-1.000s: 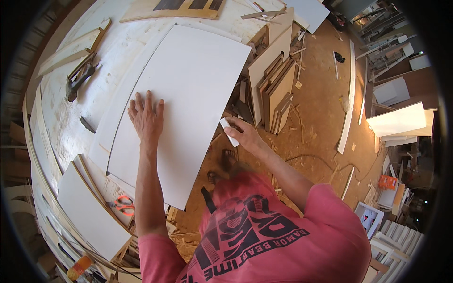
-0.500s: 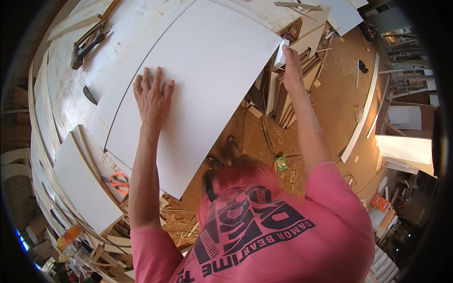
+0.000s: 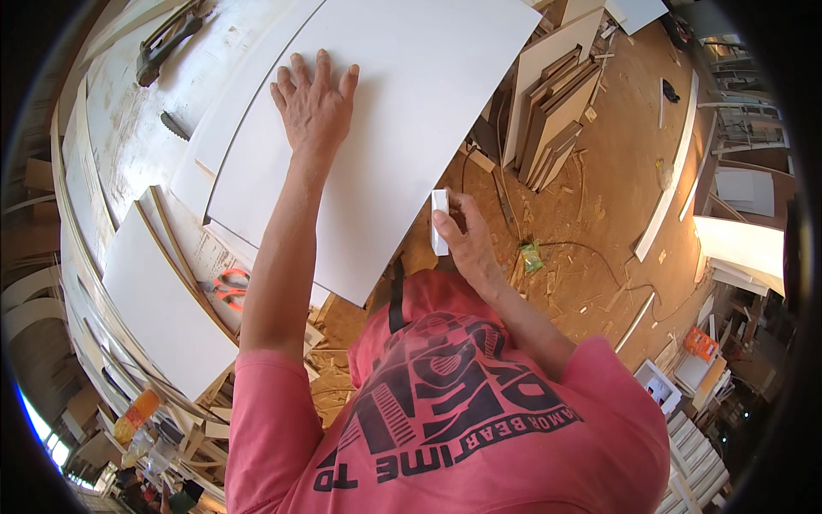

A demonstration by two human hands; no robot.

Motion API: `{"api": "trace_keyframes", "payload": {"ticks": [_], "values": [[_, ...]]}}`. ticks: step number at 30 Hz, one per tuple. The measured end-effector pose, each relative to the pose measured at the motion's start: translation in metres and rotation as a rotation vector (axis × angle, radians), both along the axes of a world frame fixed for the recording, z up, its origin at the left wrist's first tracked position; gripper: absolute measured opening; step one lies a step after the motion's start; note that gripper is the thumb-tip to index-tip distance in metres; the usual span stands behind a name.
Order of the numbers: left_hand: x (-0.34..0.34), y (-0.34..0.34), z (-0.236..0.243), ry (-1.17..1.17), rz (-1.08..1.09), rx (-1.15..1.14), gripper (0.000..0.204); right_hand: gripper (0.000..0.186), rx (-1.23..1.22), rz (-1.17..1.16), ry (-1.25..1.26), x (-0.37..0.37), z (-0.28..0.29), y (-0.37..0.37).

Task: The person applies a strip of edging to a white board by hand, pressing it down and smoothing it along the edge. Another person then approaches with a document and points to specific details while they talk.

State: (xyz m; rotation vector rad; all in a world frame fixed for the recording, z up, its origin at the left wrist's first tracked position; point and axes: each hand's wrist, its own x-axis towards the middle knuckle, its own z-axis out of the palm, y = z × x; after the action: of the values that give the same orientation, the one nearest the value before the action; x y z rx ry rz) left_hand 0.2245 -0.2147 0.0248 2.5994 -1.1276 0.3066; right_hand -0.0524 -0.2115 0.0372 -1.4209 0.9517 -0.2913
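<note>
A large white panel (image 3: 402, 128) with a long curved edge lies on the worn white worktable (image 3: 120, 137). My left hand (image 3: 315, 107) rests on its upper-left part, fingers spread. Beside the panel's right edge, my right hand (image 3: 465, 231) is closed on a small white rectangular block (image 3: 440, 204), held upright between thumb and fingers. Left of the panel are a toothed blade (image 3: 174, 126) and a dark hand tool (image 3: 163, 51). Orange-handled scissors (image 3: 229, 289) lie near my left forearm, beside another curved white panel (image 3: 163, 300).
Leaning boards (image 3: 552, 111) stand right of the table. The brown, scrap-strewn floor (image 3: 616, 214) has a cable and long white strips (image 3: 672, 184). An orange box (image 3: 699, 344) sits among offcuts at right; an orange-labelled bottle (image 3: 134, 415) is at lower left.
My right hand with the block went forward along the panel's edge, then came back toward my body. My left hand moved farther forward and right, still spread on the panel.
</note>
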Motion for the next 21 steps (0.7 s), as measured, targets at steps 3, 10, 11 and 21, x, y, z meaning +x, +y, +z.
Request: {"api": "trace_keyframes", "payload": {"ticks": [3, 10, 11, 21], "values": [[0.004, -0.002, -0.006, 0.000, -0.007, -0.054, 0.062, 0.053, -0.005, 0.048, 0.004, -0.008, 0.001, 0.049], [0.007, -0.002, -0.005, 0.010, -0.024, -0.031, 0.065, 0.057, 0.159, 0.055, 0.018, -0.019, -0.006, 0.119], [0.009, -0.001, -0.003, 0.010, -0.018, -0.027, 0.065, 0.056, 0.190, 0.079, 0.020, -0.019, -0.003, 0.124], [0.005, 0.002, -0.003, 0.054, 0.000, -0.017, 0.064, 0.054, 0.183, 0.117, 0.025, -0.030, -0.003, 0.156]]}}
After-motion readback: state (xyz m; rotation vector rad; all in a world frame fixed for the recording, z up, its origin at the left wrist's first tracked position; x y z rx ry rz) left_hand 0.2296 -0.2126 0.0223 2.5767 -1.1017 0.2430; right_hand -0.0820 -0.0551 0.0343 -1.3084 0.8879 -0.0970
